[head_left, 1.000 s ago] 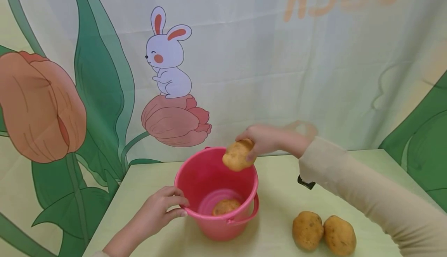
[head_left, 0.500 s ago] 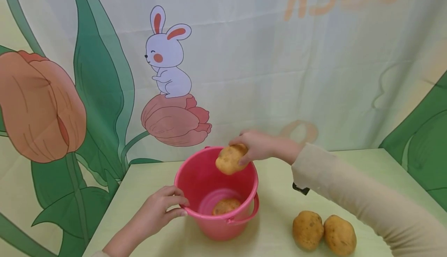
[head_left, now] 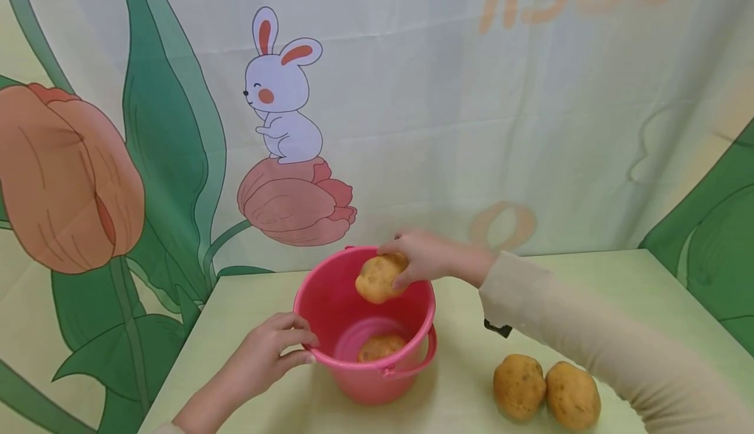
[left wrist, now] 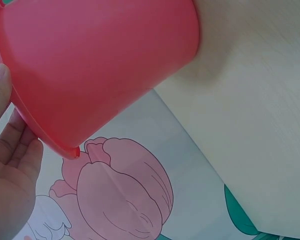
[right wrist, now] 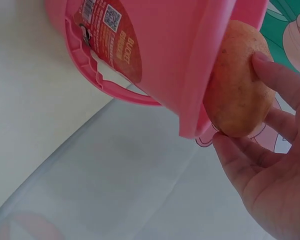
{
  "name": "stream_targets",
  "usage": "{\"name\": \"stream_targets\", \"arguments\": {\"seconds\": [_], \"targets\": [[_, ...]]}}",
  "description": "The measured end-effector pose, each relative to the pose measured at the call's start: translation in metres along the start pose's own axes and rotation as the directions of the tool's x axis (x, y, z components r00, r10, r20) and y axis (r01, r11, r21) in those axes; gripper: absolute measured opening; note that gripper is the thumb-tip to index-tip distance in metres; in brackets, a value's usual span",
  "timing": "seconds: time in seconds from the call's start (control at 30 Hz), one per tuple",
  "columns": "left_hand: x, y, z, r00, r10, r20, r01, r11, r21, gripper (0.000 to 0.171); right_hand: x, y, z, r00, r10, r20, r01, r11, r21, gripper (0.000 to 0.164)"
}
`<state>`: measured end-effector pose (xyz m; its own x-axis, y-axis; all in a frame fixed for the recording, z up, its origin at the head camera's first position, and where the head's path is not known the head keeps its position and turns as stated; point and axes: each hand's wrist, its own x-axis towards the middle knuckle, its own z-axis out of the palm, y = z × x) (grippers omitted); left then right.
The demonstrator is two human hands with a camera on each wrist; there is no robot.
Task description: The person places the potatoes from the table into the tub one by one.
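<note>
A pink bucket (head_left: 372, 385) stands upright on the table, and one potato (head_left: 381, 347) lies on its bottom. My left hand (head_left: 272, 349) pinches the near left part of the rim, thumb on one side and fingers on the other, as the left wrist view also shows. Over the bucket's mouth, my right hand (head_left: 427, 257) grips another potato (head_left: 375, 281) between thumb and fingers. In the right wrist view that potato (right wrist: 240, 80) is at the rim, partly hidden behind it.
Two more potatoes (head_left: 519, 387) (head_left: 573, 395) lie side by side on the pale table (head_left: 471, 414), right of the bucket. The bucket's handle (head_left: 429, 355) hangs down at its right side. A printed curtain (head_left: 412, 126) hangs right behind the table.
My right hand has carried its potato to the left and slightly down, from the bucket's right rim to over its mouth. The left hand and the bucket have stayed in place.
</note>
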<state>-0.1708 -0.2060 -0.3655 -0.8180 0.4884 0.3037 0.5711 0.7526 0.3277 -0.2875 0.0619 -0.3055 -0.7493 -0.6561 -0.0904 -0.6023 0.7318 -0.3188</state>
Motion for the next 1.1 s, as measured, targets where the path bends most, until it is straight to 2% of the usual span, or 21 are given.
{"name": "stream_targets", "arguments": {"seconds": [0.3, 0.53, 1.1], "targets": [[0.001, 0.002, -0.001, 0.999, -0.036, 0.027, 0.037, 0.999, -0.011, 0.017, 0.006, -0.002, 0.011, 1.0, 0.007, 0.01, -0.007, 0.999, 0.039, 0.06], [0.0, 0.001, -0.001, 1.0, -0.016, 0.011, 0.016, 1.0, -0.002, 0.017, 0.008, -0.002, 0.017, 1.0, -0.012, -0.003, 0.012, 1.0, 0.01, 0.062], [0.0, 0.0, 0.0, 1.0, -0.006, 0.012, 0.006, 1.0, 0.008, 0.018, 0.011, -0.003, 0.027, 1.0, 0.008, -0.006, -0.008, 1.0, -0.016, 0.064]]}}
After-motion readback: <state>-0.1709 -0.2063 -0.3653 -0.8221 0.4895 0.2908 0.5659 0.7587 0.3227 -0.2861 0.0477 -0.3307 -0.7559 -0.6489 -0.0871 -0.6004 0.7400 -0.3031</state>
